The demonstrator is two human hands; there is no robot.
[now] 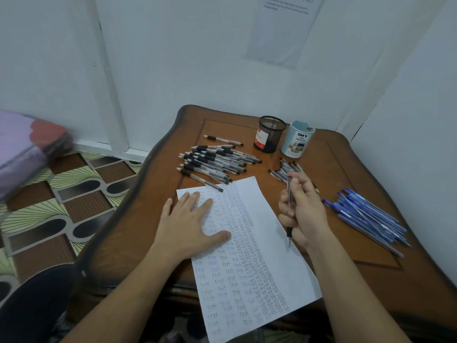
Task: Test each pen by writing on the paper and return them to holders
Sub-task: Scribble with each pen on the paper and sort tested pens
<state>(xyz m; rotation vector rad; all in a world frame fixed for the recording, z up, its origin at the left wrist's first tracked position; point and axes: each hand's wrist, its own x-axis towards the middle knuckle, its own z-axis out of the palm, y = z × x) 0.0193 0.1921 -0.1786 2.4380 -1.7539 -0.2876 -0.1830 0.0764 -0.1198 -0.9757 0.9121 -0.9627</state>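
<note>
**Step in hand: test writing.**

1. Your left hand (193,224) lies flat on the paper (291,273), fingers straight and spread, pressing the sheet to the table (346,164). Leave it there so that the sheet cannot slide.
2. Your right hand (305,214) has its fingers curled round one pen (289,194). The pen stands nearly upright, tip down, at the right edge of the paper. Whether the tip touches the sheet cannot be told.
3. The left and middle of the paper are filled with rows of the word "test". The right strip is blank. Judged from this, the next mark belongs on that strip, close to where the tip now is.

**Next move (judgement).**

- Lower the tip onto the blank strip, write a short word and check for ink.
- Then carry the pen to a holder. The black mesh holder (270,134) and the light blue holder (298,139) stand side by side at the far edge of the table. No pens show above either rim.

**Remaining stock.** A pile of black-grip pens (212,162) lies beyond the paper, a small cluster of grey pens (284,169) beyond your right hand, and a pile of blue pens (368,219) to your right. Most of the task appears to remain.
</note>
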